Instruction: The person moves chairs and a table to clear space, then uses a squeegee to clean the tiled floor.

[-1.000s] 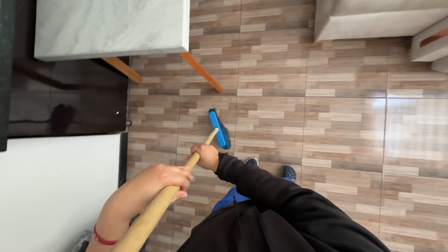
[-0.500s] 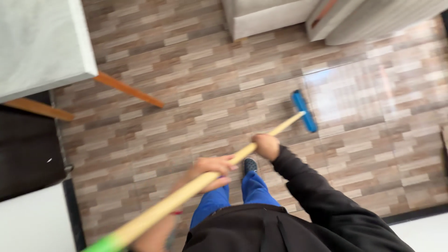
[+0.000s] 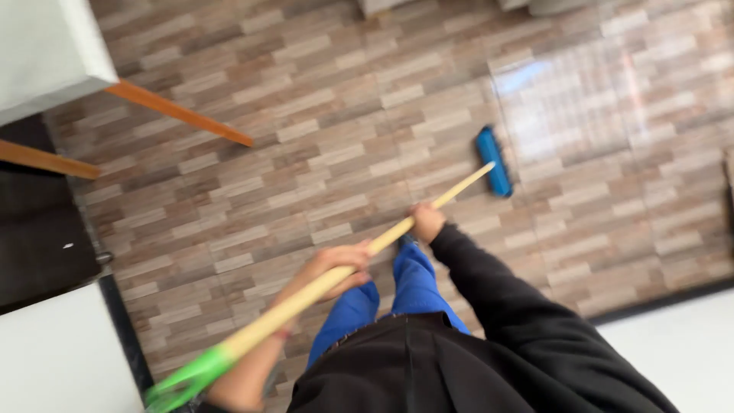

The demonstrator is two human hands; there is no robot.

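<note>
The person stands over a wood-look tile floor, both hands on a broom. The broom's wooden handle runs on a slant from about 8 o'clock near the body up toward 2 o'clock, ending in a blue brush head that rests on the tiles, just at the edge of a bright glare patch on the floor. At the near end the handle carries a green cap, low at the 7 o'clock corner.

The left hand grips the handle about midway, fingers curled over the top of the wood and clamped on it; the forearm is bare, with what looks like a thin red band at the wrist, though blur makes that hard to tell. The right hand holds the handle farther along toward the brush, closed around it in a fist, its arm in a black sleeve. Below the hands, blue trouser legs show beneath the black top.

At 10 o'clock a pale marble-look table top juts in, with two slanting orange-brown wooden legs under it. A dark glossy surface lies at 9 o'clock, and a white surface sits at 8 o'clock. Another white area shows at 4 o'clock.
</note>
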